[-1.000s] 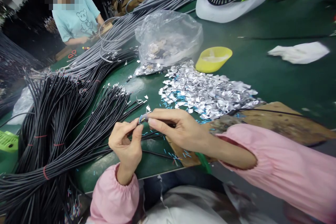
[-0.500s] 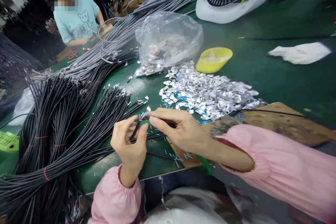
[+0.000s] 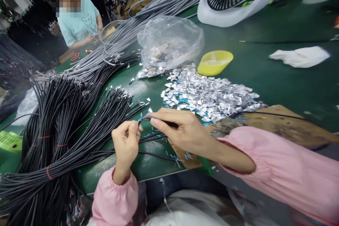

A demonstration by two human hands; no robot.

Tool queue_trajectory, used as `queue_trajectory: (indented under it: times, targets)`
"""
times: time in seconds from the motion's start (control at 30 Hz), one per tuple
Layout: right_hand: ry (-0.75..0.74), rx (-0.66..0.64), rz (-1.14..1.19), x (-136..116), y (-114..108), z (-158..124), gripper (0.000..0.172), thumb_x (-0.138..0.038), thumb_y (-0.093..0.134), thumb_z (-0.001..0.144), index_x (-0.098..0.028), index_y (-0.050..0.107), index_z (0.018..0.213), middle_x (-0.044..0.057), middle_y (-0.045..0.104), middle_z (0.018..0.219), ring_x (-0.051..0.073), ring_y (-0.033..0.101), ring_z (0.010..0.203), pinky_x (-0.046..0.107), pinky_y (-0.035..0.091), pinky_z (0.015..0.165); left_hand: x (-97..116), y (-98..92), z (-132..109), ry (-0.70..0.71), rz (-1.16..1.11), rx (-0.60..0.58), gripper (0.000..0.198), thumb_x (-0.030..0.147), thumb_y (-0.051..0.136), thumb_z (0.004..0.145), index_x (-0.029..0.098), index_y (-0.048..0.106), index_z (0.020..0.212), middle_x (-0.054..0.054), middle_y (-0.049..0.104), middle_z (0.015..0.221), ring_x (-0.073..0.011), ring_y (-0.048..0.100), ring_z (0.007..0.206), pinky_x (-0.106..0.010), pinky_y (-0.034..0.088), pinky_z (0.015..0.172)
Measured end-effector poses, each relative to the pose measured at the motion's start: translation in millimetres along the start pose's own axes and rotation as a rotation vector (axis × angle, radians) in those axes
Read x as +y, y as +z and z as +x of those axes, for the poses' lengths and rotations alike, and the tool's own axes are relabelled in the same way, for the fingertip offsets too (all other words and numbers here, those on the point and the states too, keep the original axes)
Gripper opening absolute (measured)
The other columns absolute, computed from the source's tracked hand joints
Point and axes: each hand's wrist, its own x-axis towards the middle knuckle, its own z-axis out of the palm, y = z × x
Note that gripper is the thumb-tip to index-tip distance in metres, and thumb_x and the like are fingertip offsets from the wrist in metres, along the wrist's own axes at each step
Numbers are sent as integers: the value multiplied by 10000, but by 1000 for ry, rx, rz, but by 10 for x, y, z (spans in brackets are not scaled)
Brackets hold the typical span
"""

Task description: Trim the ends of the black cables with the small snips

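My left hand (image 3: 126, 141) pinches a black cable (image 3: 139, 122) close to its end, where blue and yellowish inner wires stick up. My right hand (image 3: 186, 129) is closed around a slim dark tool (image 3: 171, 124) with a grey pointed tip; its kind is mostly hidden by the fingers. That tip is right beside the bared wires, and whether it touches them I cannot tell. Under both hands, small blue wire bits (image 3: 172, 156) are scattered, and loose black cables (image 3: 153, 137) run across the green table (image 3: 286, 88).
Tied bundles of black cable (image 3: 66, 130) fill the left side, with grey cables (image 3: 153, 7) behind. Beyond my hands are a heap of silver foil scraps (image 3: 212, 95), a clear bag (image 3: 172, 42), a yellow scoop (image 3: 215, 63) and a white fan (image 3: 225, 17). A co-worker (image 3: 76, 24) sits across.
My left fingers have drawn together and shifted slightly down and left, now pinching the cable just below its bared wires. My right hand has stayed almost in place with the tool.
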Motion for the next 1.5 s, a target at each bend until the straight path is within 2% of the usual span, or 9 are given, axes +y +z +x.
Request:
queue_trajectory:
  times: [0.13, 0.4, 0.67, 0.83, 1.07, 1.2, 1.3, 1.4, 1.5]
  targets:
    - [83, -3, 60, 11, -23, 24, 219, -245, 495, 852, -153, 683, 789, 29, 629, 654, 116, 564, 577, 225, 437, 530, 38, -13, 10, -99, -146, -53, 387, 479, 580, 769, 138, 581, 587, 53, 398, 447, -32, 319, 347, -164, 236, 338]
    - [196, 22, 147, -4, -58, 100, 206, -322, 620, 743, -166, 531, 643, -12, 494, 607, 107, 446, 569, 246, 359, 530, -6, 64, -70, 206, 144, 69, 145, 258, 631, 774, 167, 668, 668, 16, 557, 577, -75, 487, 521, -175, 362, 468]
    - [598, -295, 789, -6, -35, 123, 490, -593, 672, 611, -167, 464, 733, -110, 272, 506, 36, 178, 416, 216, 126, 385, -79, 109, -43, 298, 130, 104, 77, 207, 596, 798, 185, 632, 733, 19, 555, 675, -86, 516, 619, -176, 412, 552]
    - [550, -186, 590, 16, -47, 116, 369, -504, 622, 710, -156, 511, 759, -93, 289, 512, 50, 234, 435, 227, 165, 408, -88, 102, -50, 299, 150, 150, 57, 219, 631, 774, 177, 629, 736, 15, 554, 667, -92, 523, 607, -183, 421, 546]
    - [454, -125, 424, 42, -75, 117, 331, -447, 674, 658, -162, 506, 662, -67, 329, 533, 76, 291, 501, 242, 231, 473, -77, 130, -66, 269, 149, 95, 83, 235, 615, 781, 179, 626, 721, 13, 546, 665, -95, 510, 614, -189, 397, 542]
    - [403, -268, 577, 69, -52, 105, 391, -537, 620, 694, -173, 477, 689, -49, 362, 574, 90, 323, 527, 247, 253, 490, -41, 133, -59, 108, 55, -48, 261, 320, 532, 833, 162, 578, 631, 19, 490, 593, -79, 445, 542, -187, 339, 489]
    - [252, -313, 500, 58, -56, 113, 281, -430, 580, 761, -176, 473, 710, -28, 412, 611, 100, 361, 550, 254, 294, 512, 14, 110, -33, -118, -103, -234, 420, 474, 500, 817, 155, 496, 543, 41, 395, 494, -53, 318, 419, -189, 236, 396]
    - [30, -133, 204, 21, -38, 128, 141, -220, 540, 771, -179, 459, 664, -13, 427, 634, 110, 370, 584, 264, 303, 548, 56, 96, -17, -250, -205, -315, 487, 583, 523, 752, 159, 458, 522, 60, 339, 453, -38, 243, 379, -189, 163, 364]
    - [101, 7, 168, 9, 20, 131, 141, -227, 535, 772, -186, 439, 676, -22, 398, 615, 108, 352, 562, 258, 288, 521, 59, 106, -18, -204, -185, -203, 446, 563, 580, 721, 151, 496, 571, 56, 373, 493, -35, 262, 401, -181, 179, 377]
